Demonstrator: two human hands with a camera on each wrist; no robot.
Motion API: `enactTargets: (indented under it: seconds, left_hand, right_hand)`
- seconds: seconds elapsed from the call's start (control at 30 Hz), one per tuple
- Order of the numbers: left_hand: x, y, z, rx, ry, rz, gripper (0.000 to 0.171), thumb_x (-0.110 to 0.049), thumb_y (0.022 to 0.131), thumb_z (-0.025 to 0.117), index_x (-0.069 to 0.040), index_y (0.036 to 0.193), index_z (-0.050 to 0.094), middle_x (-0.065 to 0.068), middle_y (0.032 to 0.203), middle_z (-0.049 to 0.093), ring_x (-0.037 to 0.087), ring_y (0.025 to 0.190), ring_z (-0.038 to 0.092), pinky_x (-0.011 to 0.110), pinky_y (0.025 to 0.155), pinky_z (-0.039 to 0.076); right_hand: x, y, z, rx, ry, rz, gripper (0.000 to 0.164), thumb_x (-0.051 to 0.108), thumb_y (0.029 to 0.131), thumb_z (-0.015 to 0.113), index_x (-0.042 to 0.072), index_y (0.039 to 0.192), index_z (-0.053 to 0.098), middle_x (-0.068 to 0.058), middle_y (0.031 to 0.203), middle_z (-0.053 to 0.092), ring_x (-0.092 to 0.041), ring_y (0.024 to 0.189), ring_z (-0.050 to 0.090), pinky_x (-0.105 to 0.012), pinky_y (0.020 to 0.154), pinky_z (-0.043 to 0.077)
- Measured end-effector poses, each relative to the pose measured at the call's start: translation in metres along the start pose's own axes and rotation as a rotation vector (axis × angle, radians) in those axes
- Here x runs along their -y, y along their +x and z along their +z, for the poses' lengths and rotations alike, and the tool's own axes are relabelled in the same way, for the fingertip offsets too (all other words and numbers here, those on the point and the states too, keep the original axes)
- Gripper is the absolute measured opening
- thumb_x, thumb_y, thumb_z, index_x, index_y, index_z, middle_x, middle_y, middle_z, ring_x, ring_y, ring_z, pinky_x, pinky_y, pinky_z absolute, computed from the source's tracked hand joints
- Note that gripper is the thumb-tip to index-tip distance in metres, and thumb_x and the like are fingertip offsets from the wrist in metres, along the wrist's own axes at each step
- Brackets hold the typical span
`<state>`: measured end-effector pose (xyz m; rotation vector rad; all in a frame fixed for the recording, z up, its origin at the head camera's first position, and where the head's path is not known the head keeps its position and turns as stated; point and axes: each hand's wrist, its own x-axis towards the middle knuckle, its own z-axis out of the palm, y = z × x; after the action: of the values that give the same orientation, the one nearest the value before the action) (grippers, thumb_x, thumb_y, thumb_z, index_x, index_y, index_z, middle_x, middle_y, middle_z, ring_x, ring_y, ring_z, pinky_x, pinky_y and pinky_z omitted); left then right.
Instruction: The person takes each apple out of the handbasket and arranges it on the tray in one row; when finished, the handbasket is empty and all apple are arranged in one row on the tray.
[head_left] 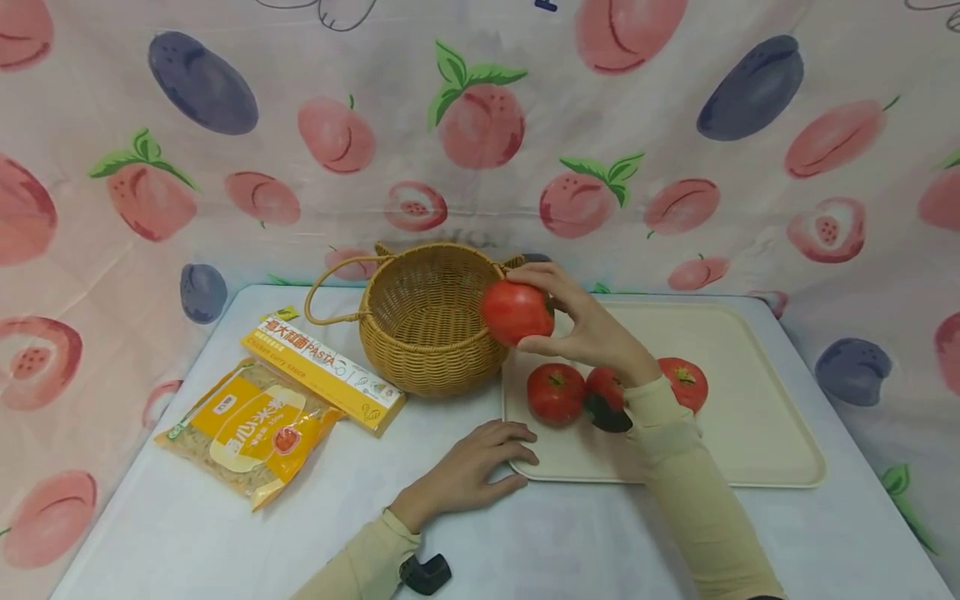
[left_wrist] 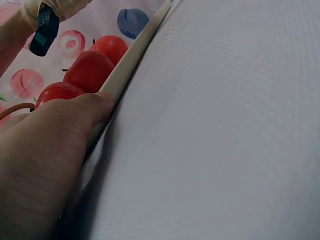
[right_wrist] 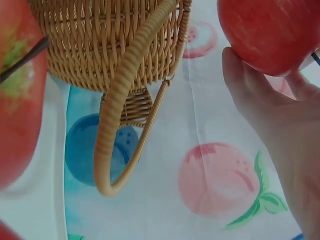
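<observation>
My right hand (head_left: 573, 321) grips a red apple (head_left: 517, 313), thumb below and fingers over the top, beside the right rim of a wicker basket (head_left: 435, 367). In the right wrist view the held apple (right_wrist: 272, 32) shows pale streaks. Several red apples are in view; one apple (head_left: 556, 394) sits on the cream tray (head_left: 757, 417), another apple (head_left: 684, 383) lies farther right, and the right forearm partly covers one between them. My left hand (head_left: 476, 467) rests at the tray's front left corner, fingers loosely spread, its thumb (left_wrist: 97, 107) touching the rim.
Left of the basket lie a yellow and white pasta box (head_left: 326, 367) and an orange and yellow food packet (head_left: 251, 429). The basket's looped handle (head_left: 330, 319) sticks out leftward. Behind the table hangs a fruit-print cloth (head_left: 480, 200).
</observation>
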<state>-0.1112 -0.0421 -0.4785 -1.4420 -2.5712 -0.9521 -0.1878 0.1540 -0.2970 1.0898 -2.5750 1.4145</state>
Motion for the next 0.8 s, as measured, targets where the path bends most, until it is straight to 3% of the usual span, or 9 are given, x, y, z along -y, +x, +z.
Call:
enactTargets:
  seconds: [0.33, 0.63, 0.8]
  left_hand:
    - [0.0, 0.0, 0.001, -0.011, 0.007, 0.005, 0.023, -0.036, 0.085, 0.055, -0.028, 0.106, 0.058, -0.009, 0.126, 0.046, 0.008, 0.123, 0.037, 0.028, 0.107, 0.029]
    - [0.0, 0.001, 0.001, -0.01, 0.012, 0.003, 0.023, -0.037, 0.086, 0.054, -0.028, 0.106, 0.058, -0.009, 0.126, 0.046, 0.007, 0.123, 0.037, 0.029, 0.109, 0.026]
    - [0.0, 0.0, 0.001, -0.006, 0.015, -0.001, 0.023, -0.037, 0.085, 0.054, -0.028, 0.107, 0.057, -0.009, 0.126, 0.046, 0.006, 0.123, 0.036, 0.029, 0.11, 0.025]
  right_hand:
    - [-0.003, -0.016, -0.004, -0.009, 0.026, 0.027, 0.066, 0.013, 0.069, 0.074, 0.022, 0.126, 0.042, 0.005, 0.129, 0.037, -0.01, 0.118, 0.038, -0.041, 0.091, 0.045]
    - [-0.009, -0.029, -0.003, -0.027, 0.014, 0.095, 0.063, 0.017, 0.071, 0.073, 0.026, 0.125, 0.043, 0.01, 0.124, 0.039, -0.008, 0.11, 0.044, -0.036, 0.09, 0.046]
    - [-0.009, -0.035, -0.003, -0.048, -0.001, 0.098, 0.064, 0.016, 0.071, 0.073, 0.022, 0.127, 0.043, 0.007, 0.125, 0.042, -0.01, 0.111, 0.044, -0.039, 0.092, 0.045]
